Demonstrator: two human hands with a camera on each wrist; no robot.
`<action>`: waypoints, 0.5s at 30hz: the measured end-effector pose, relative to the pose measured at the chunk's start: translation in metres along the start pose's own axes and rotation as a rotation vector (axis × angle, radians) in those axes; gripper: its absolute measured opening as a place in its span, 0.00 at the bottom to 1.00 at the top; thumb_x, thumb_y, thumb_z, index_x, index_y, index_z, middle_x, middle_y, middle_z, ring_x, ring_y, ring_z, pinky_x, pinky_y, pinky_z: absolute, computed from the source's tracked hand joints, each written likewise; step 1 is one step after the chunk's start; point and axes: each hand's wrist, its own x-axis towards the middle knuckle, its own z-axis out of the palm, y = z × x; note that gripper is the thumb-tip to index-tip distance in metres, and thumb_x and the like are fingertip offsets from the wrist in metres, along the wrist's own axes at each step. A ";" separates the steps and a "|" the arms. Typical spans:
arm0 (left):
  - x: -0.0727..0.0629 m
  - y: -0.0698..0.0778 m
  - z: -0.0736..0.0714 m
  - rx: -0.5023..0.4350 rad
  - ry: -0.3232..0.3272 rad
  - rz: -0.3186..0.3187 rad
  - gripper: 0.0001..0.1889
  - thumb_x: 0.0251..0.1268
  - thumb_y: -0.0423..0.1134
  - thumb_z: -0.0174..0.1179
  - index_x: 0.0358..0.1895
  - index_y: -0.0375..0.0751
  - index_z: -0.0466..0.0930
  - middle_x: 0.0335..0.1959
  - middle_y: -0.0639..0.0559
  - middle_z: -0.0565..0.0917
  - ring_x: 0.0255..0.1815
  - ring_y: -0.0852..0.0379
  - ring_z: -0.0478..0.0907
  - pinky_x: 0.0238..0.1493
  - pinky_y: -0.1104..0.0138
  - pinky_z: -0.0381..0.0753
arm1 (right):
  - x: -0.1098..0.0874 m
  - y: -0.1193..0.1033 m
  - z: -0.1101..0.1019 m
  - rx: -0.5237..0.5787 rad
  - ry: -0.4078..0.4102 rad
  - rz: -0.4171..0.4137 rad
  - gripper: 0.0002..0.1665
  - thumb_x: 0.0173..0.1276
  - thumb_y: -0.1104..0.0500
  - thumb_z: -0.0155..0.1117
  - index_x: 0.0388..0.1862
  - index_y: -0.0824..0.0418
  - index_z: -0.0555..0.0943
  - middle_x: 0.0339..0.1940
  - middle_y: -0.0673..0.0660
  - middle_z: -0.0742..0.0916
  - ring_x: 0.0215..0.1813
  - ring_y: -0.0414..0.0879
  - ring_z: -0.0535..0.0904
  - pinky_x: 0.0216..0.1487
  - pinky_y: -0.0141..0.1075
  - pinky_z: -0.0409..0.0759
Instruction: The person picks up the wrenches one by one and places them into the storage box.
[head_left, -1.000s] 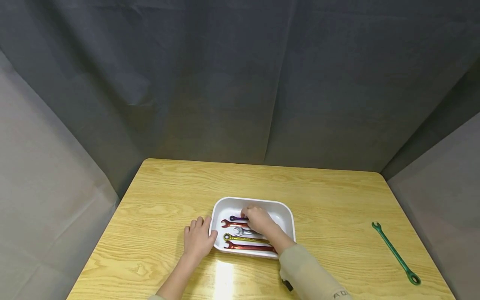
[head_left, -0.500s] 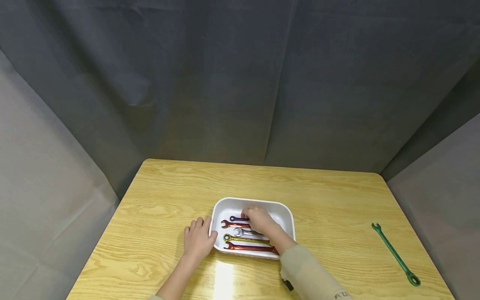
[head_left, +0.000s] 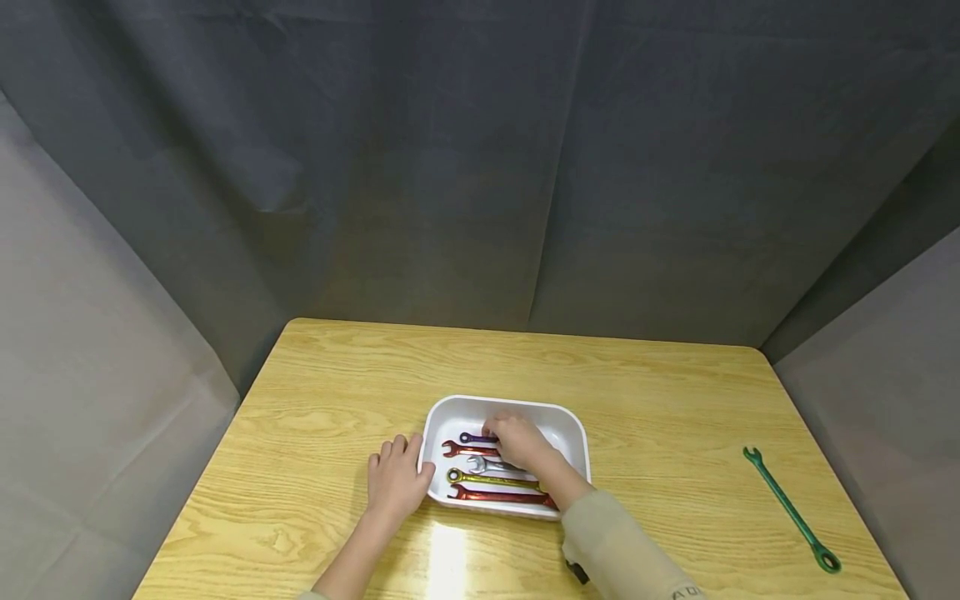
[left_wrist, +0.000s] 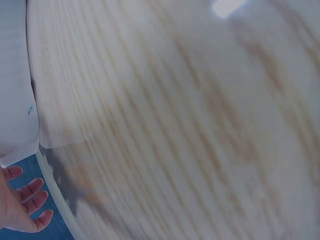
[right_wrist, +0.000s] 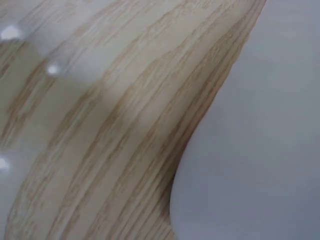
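Observation:
A white rectangular tray (head_left: 562, 410) stands on the wooden table in the head view, its wall (right_wrist: 250, 150) filling the right of the right wrist view. Inside, wrenches lie in a row: a small purple wrench (head_left: 474, 437) at the back, then an orange-red wrench (head_left: 457, 448), a silver wrench (head_left: 483, 463), a yellow-green wrench (head_left: 487, 479) and a red wrench (head_left: 495, 495) at the front. My right hand (head_left: 519, 440) reaches in and pinches the purple wrench with curled fingers, covering its right end. With fingers extended, my left hand (head_left: 396, 477) rests at the tray's left rim.
A long green wrench (head_left: 791, 508) lies on the table (head_left: 660, 392) far to the right, outside the tray. Dark grey cloth (head_left: 450, 167) hangs behind the table's back edge, with lighter panels on both sides.

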 end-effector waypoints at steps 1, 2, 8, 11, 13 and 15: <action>0.000 0.000 0.000 0.001 0.001 0.001 0.23 0.56 0.49 0.52 0.55 0.46 0.71 0.40 0.45 0.74 0.42 0.47 0.68 0.42 0.53 0.63 | -0.001 0.000 0.000 0.004 0.002 -0.002 0.14 0.49 0.69 0.60 0.35 0.58 0.81 0.34 0.53 0.81 0.40 0.48 0.78 0.45 0.41 0.74; 0.000 0.000 0.000 0.002 0.002 0.001 0.23 0.55 0.49 0.52 0.55 0.46 0.71 0.40 0.45 0.74 0.42 0.47 0.68 0.42 0.53 0.63 | -0.001 0.000 0.000 0.005 0.003 -0.003 0.14 0.49 0.69 0.60 0.36 0.58 0.81 0.34 0.53 0.80 0.40 0.49 0.78 0.45 0.41 0.74; 0.000 -0.001 0.000 -0.001 0.010 0.003 0.23 0.55 0.49 0.52 0.54 0.46 0.71 0.40 0.45 0.74 0.41 0.47 0.68 0.42 0.54 0.64 | -0.006 -0.001 -0.006 0.024 -0.008 -0.009 0.16 0.52 0.66 0.60 0.42 0.59 0.80 0.41 0.55 0.81 0.45 0.51 0.78 0.50 0.43 0.73; 0.000 -0.001 0.000 -0.003 0.010 0.004 0.23 0.55 0.49 0.52 0.54 0.45 0.71 0.40 0.45 0.74 0.41 0.47 0.68 0.42 0.54 0.64 | -0.008 -0.002 -0.010 0.019 -0.004 -0.022 0.16 0.53 0.65 0.60 0.44 0.59 0.80 0.42 0.55 0.81 0.45 0.50 0.78 0.50 0.42 0.73; 0.000 -0.001 0.000 -0.004 0.009 0.004 0.23 0.55 0.49 0.52 0.54 0.45 0.71 0.41 0.45 0.74 0.42 0.47 0.68 0.42 0.54 0.64 | -0.010 -0.003 -0.013 0.014 0.010 -0.038 0.17 0.54 0.64 0.60 0.44 0.59 0.80 0.41 0.54 0.81 0.43 0.49 0.78 0.48 0.41 0.74; 0.000 -0.002 0.000 -0.004 0.009 0.003 0.23 0.55 0.49 0.52 0.54 0.45 0.71 0.41 0.45 0.74 0.42 0.47 0.68 0.42 0.54 0.64 | -0.012 -0.004 -0.016 0.004 0.029 -0.053 0.17 0.53 0.63 0.60 0.44 0.58 0.80 0.41 0.53 0.80 0.41 0.47 0.78 0.46 0.41 0.75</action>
